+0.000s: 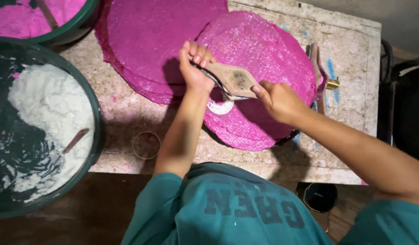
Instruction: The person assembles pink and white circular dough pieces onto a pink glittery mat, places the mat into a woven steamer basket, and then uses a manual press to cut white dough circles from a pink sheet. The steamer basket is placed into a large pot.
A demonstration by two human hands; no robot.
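A flat, diamond-shaped wooden tool with a dark smudge in its middle is held over a stack of round, glittery pink sheets. My left hand grips its left end, fingers curled over the top, where a thin curved metal edge shows underneath. My right hand pinches its right end. Just below the tool a small white round piece lies on the pink stack. A second, larger stack of pink sheets lies to the left, partly under the first.
On the left, a dark green basin holds white powder and a stick. Another basin with pink powder sits top left. A thin ring lies on the stained table. A pink-stained metal tool rests on the right. A black can stands below the table.
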